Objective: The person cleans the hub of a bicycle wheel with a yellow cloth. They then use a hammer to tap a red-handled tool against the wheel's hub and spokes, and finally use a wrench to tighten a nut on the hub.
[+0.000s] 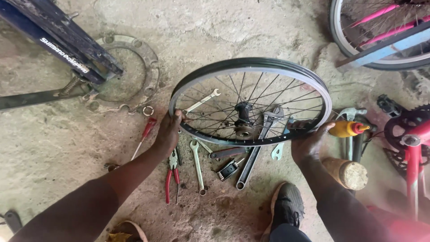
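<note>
Bicycle wheel (251,76), centre frame, tilted above concrete floor (58,148). Left hand (168,132) clasps rim's lower-left edge; right hand (309,143) curls round its lower-right edge. Beneath, scattered: adjustable wrench (256,152), spanners (197,166), red-handled pliers (171,177), red screwdriver (144,136). Yellow oil bottle (347,129) at right

The single head-worn view looks steeply down from above onto a concrete floor (58,148), close enough that both forearms enter from the near edge. A spoked wheel (251,101) fills the centre; bicycle parts crowd the far corners.
</note>
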